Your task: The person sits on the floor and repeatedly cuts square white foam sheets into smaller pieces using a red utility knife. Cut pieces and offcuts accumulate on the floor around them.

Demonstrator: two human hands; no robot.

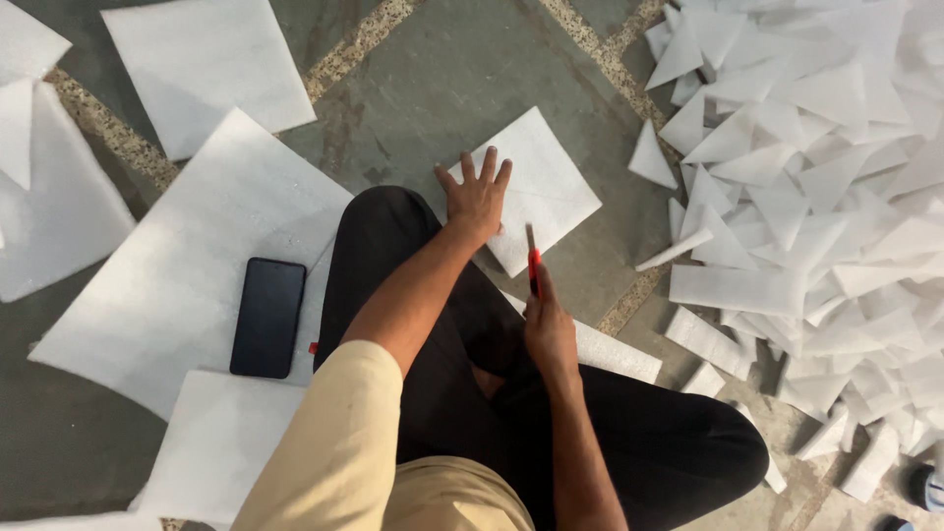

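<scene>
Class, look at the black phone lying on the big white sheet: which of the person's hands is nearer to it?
Left. The left hand rests flat on a square white sheet, up and right of the phone. The right hand, gripping a red cutter, is farther right.

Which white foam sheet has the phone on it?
The large sheet left of the person's knee: a black phone lies on its lower right part. The small square sheet under the left hand and the other sheets carry nothing.
</scene>
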